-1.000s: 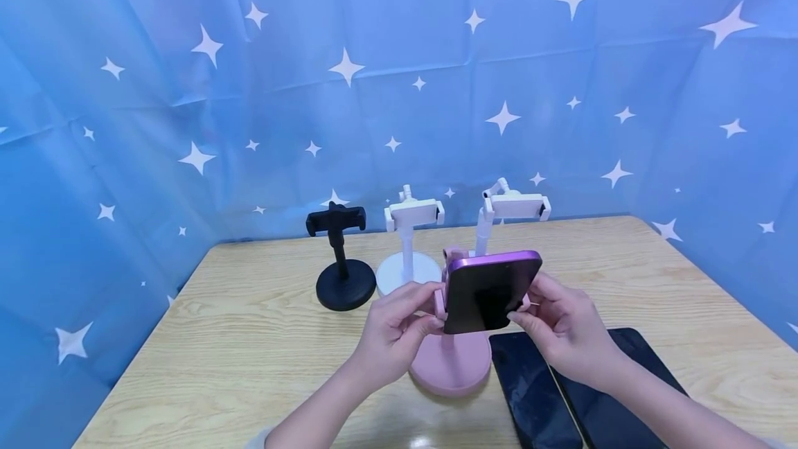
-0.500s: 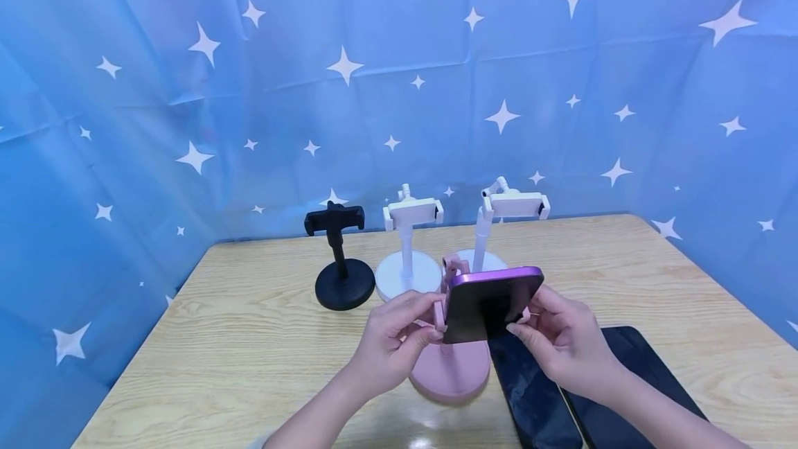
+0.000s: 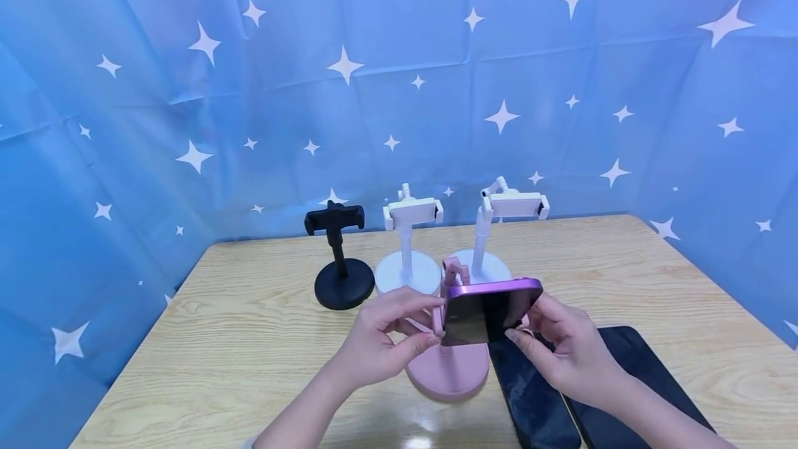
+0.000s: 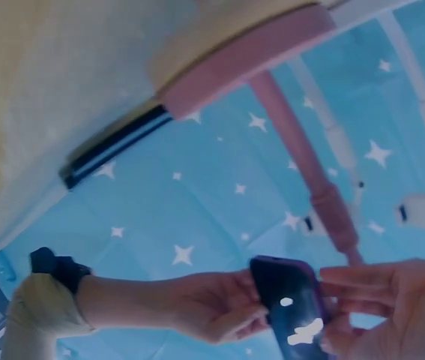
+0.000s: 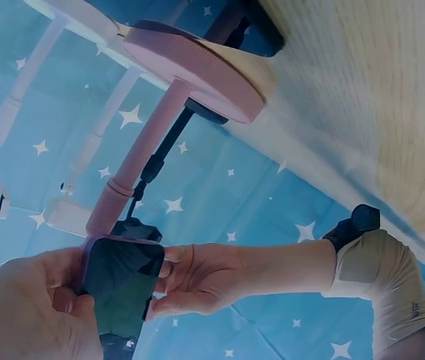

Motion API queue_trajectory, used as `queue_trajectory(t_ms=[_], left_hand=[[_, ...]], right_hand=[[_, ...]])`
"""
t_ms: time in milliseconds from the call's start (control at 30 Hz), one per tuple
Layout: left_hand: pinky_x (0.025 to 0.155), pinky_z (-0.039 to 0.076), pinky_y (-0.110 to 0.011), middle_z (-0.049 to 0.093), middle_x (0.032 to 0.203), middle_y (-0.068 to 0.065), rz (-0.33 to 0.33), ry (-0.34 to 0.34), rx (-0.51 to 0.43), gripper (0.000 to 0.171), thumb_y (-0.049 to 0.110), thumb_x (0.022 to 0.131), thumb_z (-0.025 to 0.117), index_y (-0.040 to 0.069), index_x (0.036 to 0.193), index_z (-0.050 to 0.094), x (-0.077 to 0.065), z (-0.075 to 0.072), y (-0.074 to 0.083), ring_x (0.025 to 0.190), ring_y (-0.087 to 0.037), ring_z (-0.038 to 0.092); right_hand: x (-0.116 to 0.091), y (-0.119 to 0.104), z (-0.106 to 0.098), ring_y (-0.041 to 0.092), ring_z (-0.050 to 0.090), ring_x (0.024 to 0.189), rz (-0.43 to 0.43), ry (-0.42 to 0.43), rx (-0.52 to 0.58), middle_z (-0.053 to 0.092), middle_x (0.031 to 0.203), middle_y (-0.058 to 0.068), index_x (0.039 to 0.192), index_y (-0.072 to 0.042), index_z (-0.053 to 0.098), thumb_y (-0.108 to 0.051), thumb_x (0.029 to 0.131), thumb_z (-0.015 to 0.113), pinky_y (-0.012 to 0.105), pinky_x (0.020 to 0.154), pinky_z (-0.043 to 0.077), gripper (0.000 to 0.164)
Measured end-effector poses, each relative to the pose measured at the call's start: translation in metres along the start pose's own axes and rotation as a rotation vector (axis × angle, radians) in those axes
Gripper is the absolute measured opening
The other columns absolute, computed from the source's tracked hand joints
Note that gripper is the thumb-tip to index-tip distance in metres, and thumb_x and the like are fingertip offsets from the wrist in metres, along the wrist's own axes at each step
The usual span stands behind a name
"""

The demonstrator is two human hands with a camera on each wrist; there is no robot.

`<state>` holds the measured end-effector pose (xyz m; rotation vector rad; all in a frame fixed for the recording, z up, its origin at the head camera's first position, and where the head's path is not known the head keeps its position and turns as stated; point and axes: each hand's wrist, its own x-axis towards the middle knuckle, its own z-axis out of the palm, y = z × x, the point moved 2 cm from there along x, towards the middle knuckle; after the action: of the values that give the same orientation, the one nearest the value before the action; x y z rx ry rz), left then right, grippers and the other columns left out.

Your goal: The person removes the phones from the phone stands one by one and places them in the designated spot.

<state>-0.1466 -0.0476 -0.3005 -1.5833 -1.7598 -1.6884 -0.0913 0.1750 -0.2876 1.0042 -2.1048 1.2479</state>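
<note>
A phone [image 3: 492, 314] with a purple edge and dark screen sits sideways in the holder of a pink phone stand [image 3: 450, 373]. Its screen faces me, steeply tilted. My left hand [image 3: 383, 338] pinches the left arm of the pink holder, thumb in front and fingers at the side. On the opposite side, my right hand [image 3: 570, 348] grips the phone's right end, thumb at its lower corner; the fingers behind, near the holder's right arm, are partly hidden. Both wrist views show the phone [image 4: 291, 307] between the two hands, the pink post [image 5: 145, 154] beyond it.
Behind stand a black phone stand [image 3: 345, 284], a white stand [image 3: 408, 272] and another white stand [image 3: 483, 265]. Two dark flat devices, a narrower one [image 3: 536, 400] and a larger one [image 3: 642, 386], lie by the right forearm on the wooden table [image 3: 249, 345].
The phone's top edge has come down and its screen now looks more foreshortened, as the phone tilts on the pink stand. Both hands keep their places at its ends, shifting slightly.
</note>
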Motion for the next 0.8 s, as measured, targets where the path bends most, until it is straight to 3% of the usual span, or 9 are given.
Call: queue_trajectory(t_ms=[133, 200, 267, 333, 400, 500, 567, 667, 800], left_hand=[[0.072, 0.054, -0.03, 0.053, 0.106, -0.015, -0.009, -0.026, 0.063, 0.045, -0.006, 0.069, 0.074, -0.003, 0.111, 0.058, 0.011, -0.008, 0.002, 0.095, -0.023, 0.057], [0.083, 0.051, -0.034, 0.047, 0.115, -0.013, -0.044, -0.06, 0.128, 0.054, 0.0, 0.066, 0.078, 0.001, 0.116, 0.055, 0.016, -0.012, 0.003, 0.106, -0.023, 0.049], [0.093, 0.044, -0.039, 0.041, 0.126, -0.009, -0.089, -0.122, 0.184, 0.065, 0.007, 0.064, 0.08, 0.007, 0.122, 0.05, 0.022, -0.015, 0.004, 0.118, -0.022, 0.04], [0.099, 0.037, -0.043, 0.033, 0.136, -0.007, -0.119, -0.194, 0.203, 0.074, 0.012, 0.064, 0.081, 0.011, 0.128, 0.044, 0.028, -0.016, 0.005, 0.127, -0.021, 0.031], [0.102, 0.034, -0.046, 0.027, 0.142, -0.005, -0.123, -0.258, 0.192, 0.078, 0.012, 0.065, 0.08, 0.013, 0.132, 0.039, 0.033, -0.016, 0.004, 0.132, -0.02, 0.025], [0.101, 0.035, -0.044, 0.026, 0.143, -0.008, -0.085, -0.311, 0.139, 0.081, 0.009, 0.066, 0.079, 0.01, 0.134, 0.035, 0.041, -0.013, 0.001, 0.132, -0.021, 0.027], [0.099, 0.038, -0.04, 0.03, 0.141, -0.01, -0.062, -0.321, 0.102, 0.083, 0.007, 0.065, 0.079, 0.007, 0.135, 0.034, 0.044, -0.01, -0.002, 0.129, -0.021, 0.032], [0.096, 0.042, -0.034, 0.035, 0.137, -0.012, -0.045, -0.327, 0.071, 0.084, 0.006, 0.063, 0.08, 0.004, 0.134, 0.034, 0.047, -0.005, -0.006, 0.122, -0.02, 0.042], [0.087, 0.046, -0.028, 0.048, 0.125, -0.01, -0.005, -0.341, 0.068, 0.068, 0.006, 0.068, 0.075, 0.005, 0.126, 0.041, 0.051, -0.001, -0.01, 0.105, -0.015, 0.05]], right_hand=[[0.003, -0.004, -0.001, 0.004, 0.06, 0.092, -0.039, 0.017, -0.002, 0.06, 0.113, -0.004, 0.118, 0.003, 0.051, 0.018, 0.072, 0.064, 0.013, 0.072, 0.049, 0.05], [0.007, -0.009, -0.001, 0.007, 0.057, 0.104, -0.08, 0.059, -0.017, 0.055, 0.122, 0.003, 0.122, 0.009, 0.047, 0.005, 0.079, 0.066, 0.015, 0.081, 0.047, 0.048], [0.01, -0.01, -0.001, 0.017, 0.052, 0.113, -0.116, 0.108, -0.056, 0.048, 0.131, 0.013, 0.126, 0.012, 0.041, -0.009, 0.08, 0.07, 0.018, 0.085, 0.046, 0.058], [0.007, 0.004, -0.001, 0.032, 0.045, 0.121, -0.203, 0.181, -0.102, 0.038, 0.135, 0.026, 0.126, 0.015, 0.037, -0.019, 0.074, 0.077, 0.027, 0.089, 0.046, 0.074], [0.001, 0.027, 0.004, 0.046, 0.039, 0.121, -0.306, 0.263, -0.173, 0.031, 0.133, 0.036, 0.124, 0.013, 0.042, -0.025, 0.061, 0.085, 0.038, 0.091, 0.046, 0.085], [-0.002, 0.042, 0.021, 0.057, 0.033, 0.117, -0.444, 0.368, -0.349, 0.03, 0.129, 0.042, 0.117, 0.005, 0.053, -0.034, 0.048, 0.089, 0.053, 0.093, 0.04, 0.086], [0.009, 0.021, 0.035, 0.058, 0.033, 0.117, -0.462, 0.399, -0.474, 0.033, 0.128, 0.041, 0.116, 0.001, 0.057, -0.039, 0.054, 0.085, 0.059, 0.095, 0.034, 0.078], [0.035, -0.029, 0.05, 0.056, 0.034, 0.115, -0.413, 0.43, -0.621, 0.04, 0.125, 0.036, 0.115, 0.001, 0.057, -0.041, 0.074, 0.071, 0.063, 0.094, 0.027, 0.06], [0.057, -0.065, 0.058, 0.048, 0.042, 0.104, -0.355, 0.519, -0.731, 0.047, 0.115, 0.033, 0.106, 0.005, 0.056, -0.04, 0.088, 0.055, 0.057, 0.08, 0.031, 0.049]])
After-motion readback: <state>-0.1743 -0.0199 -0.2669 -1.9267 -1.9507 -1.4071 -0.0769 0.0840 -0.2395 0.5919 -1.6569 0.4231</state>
